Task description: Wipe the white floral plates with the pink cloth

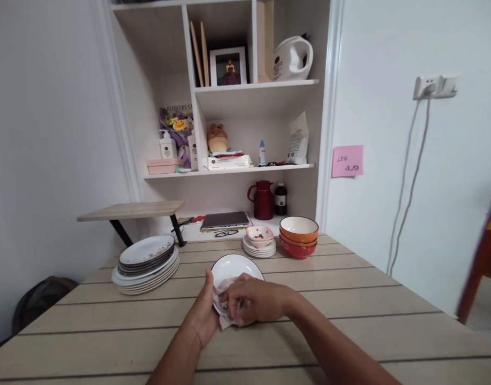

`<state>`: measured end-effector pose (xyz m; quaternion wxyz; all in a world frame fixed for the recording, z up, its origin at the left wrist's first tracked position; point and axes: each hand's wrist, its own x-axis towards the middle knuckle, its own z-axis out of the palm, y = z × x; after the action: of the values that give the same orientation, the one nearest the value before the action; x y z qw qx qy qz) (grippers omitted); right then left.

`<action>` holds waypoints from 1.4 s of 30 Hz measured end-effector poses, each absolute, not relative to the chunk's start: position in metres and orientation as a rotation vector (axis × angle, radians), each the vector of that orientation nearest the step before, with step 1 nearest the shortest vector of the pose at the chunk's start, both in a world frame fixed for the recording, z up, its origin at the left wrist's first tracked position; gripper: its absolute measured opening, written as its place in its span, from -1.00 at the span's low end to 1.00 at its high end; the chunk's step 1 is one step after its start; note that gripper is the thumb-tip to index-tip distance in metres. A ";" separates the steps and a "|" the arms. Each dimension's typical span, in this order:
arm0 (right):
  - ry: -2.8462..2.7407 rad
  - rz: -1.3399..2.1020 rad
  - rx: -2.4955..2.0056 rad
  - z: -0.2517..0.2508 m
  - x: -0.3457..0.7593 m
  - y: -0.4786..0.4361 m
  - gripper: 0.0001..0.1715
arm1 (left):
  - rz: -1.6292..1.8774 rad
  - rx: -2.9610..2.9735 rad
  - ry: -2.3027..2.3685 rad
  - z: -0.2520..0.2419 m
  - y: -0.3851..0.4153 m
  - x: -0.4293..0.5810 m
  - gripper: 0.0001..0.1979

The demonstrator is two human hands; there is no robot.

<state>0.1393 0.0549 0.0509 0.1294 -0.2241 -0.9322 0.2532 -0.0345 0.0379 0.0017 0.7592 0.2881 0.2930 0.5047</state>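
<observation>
Here at the near middle of the pale slatted wooden table (109, 342), both hands are on one round white plate with a thin dark rim (237, 266). The left hand (205, 313) has it by the left edge — thumb up along the rim, fingers curled in low beneath, a partly closed hold. Over on the right, the right hand (257, 299) is bunched around a crumpled pale pinkish cloth (226, 322), fingers bent and pressing it to the near part of the plate; how tightly they close, one cannot tell.

Beyond the plate, slightly right, sits a short stack of small white plates (259, 252), topped by a pink-and-white squarish bowl (259, 236). Just right of that — a neat pile of round bowls (298, 240), orange above, red at the bottom, white inside the top one. Away to the left stands a taller stack of white plates (145, 264), the upper ones patterned, near a wooden-topped stand with black legs (131, 211). Far back, a dark red jug (263, 200) stands beside a dark bottle with a white label (281, 199).
</observation>
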 end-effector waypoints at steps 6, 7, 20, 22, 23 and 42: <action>-2.759 0.913 -0.693 0.053 0.144 0.061 -0.89 | 1.097 0.632 0.601 -0.001 0.040 -0.036 -0.26; -2.769 0.907 -0.727 0.052 0.145 0.062 -0.89 | 1.092 0.638 0.582 -0.002 0.041 -0.036 -0.26; -2.517 0.527 -1.318 0.044 0.152 0.069 -0.85 | 1.226 0.675 0.611 -0.001 0.039 -0.033 -0.31; -2.432 0.408 -1.338 0.040 0.150 0.072 -0.83 | 1.228 0.678 0.619 -0.003 0.041 -0.034 -0.31; -2.407 0.383 -1.328 0.039 0.150 0.073 -0.81 | 1.229 0.679 0.621 -0.003 0.041 -0.035 -0.32; -1.847 0.891 -1.372 0.062 0.201 0.078 -0.40 | 1.227 0.623 0.598 -0.004 0.045 -0.034 -0.28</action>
<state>0.2009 0.0778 0.0624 0.3309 -0.5248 -0.7064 0.3408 -0.0345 0.0448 -0.0039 0.7316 0.2830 0.2718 0.5574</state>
